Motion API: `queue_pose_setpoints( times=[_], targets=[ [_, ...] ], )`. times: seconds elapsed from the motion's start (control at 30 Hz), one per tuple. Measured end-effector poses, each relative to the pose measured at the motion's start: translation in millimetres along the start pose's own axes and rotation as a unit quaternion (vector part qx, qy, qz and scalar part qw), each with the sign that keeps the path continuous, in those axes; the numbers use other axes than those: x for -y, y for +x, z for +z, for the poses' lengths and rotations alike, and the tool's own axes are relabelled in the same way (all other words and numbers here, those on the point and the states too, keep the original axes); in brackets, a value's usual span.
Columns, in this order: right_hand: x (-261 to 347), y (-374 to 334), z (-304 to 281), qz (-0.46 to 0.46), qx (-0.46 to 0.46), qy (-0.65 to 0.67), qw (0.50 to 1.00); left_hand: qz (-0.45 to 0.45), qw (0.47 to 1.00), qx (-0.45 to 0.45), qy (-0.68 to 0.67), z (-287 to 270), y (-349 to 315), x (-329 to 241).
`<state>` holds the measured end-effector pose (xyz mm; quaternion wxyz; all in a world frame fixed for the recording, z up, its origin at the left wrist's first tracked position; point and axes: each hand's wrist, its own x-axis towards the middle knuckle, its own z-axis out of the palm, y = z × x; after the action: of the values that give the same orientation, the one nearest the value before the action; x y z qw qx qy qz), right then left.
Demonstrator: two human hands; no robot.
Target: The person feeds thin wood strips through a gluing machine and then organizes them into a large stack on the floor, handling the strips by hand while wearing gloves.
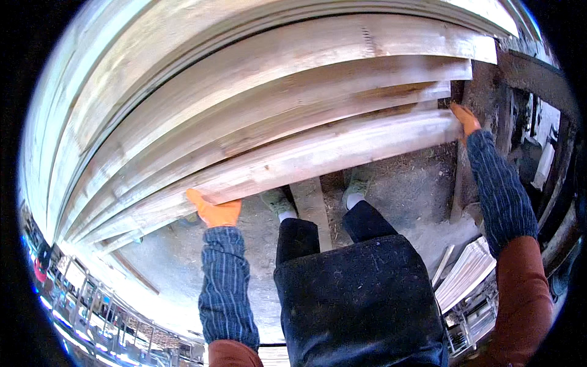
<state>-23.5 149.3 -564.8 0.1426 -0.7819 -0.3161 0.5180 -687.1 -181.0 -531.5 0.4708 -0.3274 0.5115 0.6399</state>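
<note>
A long pale wooden board (pixel 336 148) lies across in front of me, slanting up toward the right. My left hand (pixel 215 211), in an orange glove, grips its near edge with the thumb on top; the fingers beneath are hidden. At the board's right end, my right hand (pixel 467 120), also gloved in orange, is closed around the end, and its fingers are partly hidden. Just beyond this board, several similar boards (pixel 318 85) rest in stepped layers, their right ends staggered.
Dark timber framing (pixel 535 76) stands at the right. Below the boards is a dusty concrete floor (pixel 397 189) with a narrow plank (pixel 310 208) between my feet. More thin wood strips (pixel 468 275) are piled at the lower right. Metal racks (pixel 104 306) stand at the lower left.
</note>
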Motion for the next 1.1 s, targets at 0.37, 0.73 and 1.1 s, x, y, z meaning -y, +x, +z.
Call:
queue_pose_setpoints(
  times=[0.37,0.73,1.1],
  targets=[
    [149,-251,160,-0.018,0.404,-0.565,0.719,0.072,0.978,-0.039,0.194,-56,-185,-2],
    [132,-574,406,-0.077,0.674,-0.331,0.656,-0.052,0.866,0.290,0.405,-62,-398,-10],
    [251,-657,112,-0.034,0.540,-0.448,0.712,0.407,0.291,0.371,0.783,-17,-395,-284]
  ],
)
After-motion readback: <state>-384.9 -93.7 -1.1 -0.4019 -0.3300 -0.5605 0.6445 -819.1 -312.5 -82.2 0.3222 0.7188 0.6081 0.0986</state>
